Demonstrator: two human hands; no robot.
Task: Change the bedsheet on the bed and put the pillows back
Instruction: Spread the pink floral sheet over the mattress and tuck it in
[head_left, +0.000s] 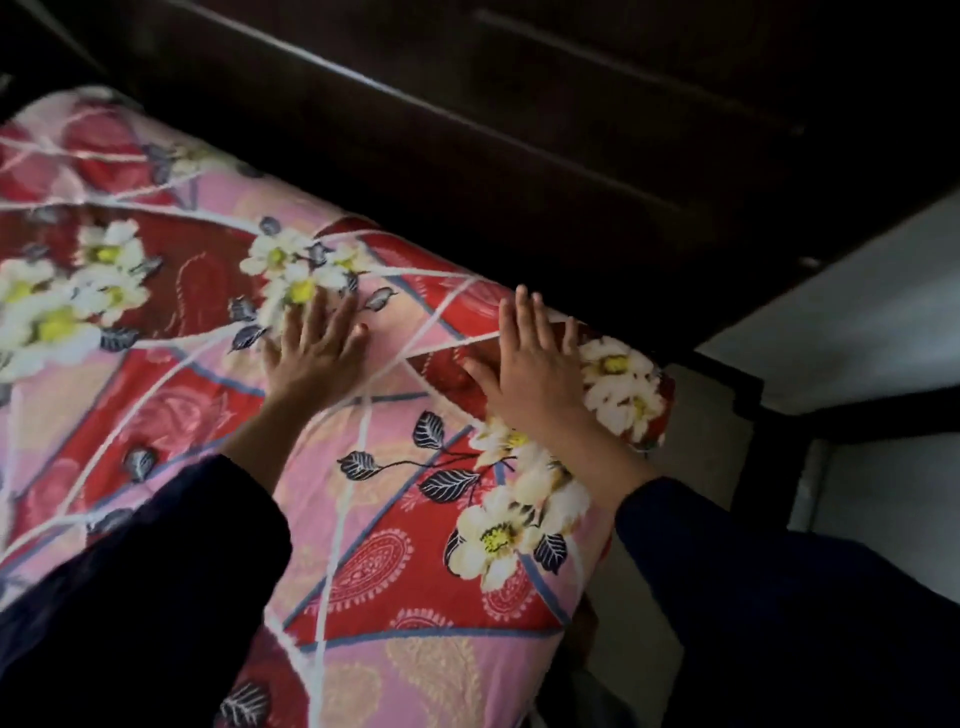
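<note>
A bedsheet (374, 519) in red and pink with white flowers and dark leaves covers the bed and wraps over its far edge and right corner. My left hand (317, 345) lies flat on the sheet near the far edge, fingers straight and spread. My right hand (535, 374) presses flat on the sheet close to the right corner, fingers straight and pointing at the headboard. Dark sleeves cover both forearms. No pillow is in view.
A dark wooden headboard (519, 130) runs along the far edge of the bed. Light floor (706, 457) shows past the right corner, with a pale wall (857, 332) and a dark wooden rail (883, 410) at the right.
</note>
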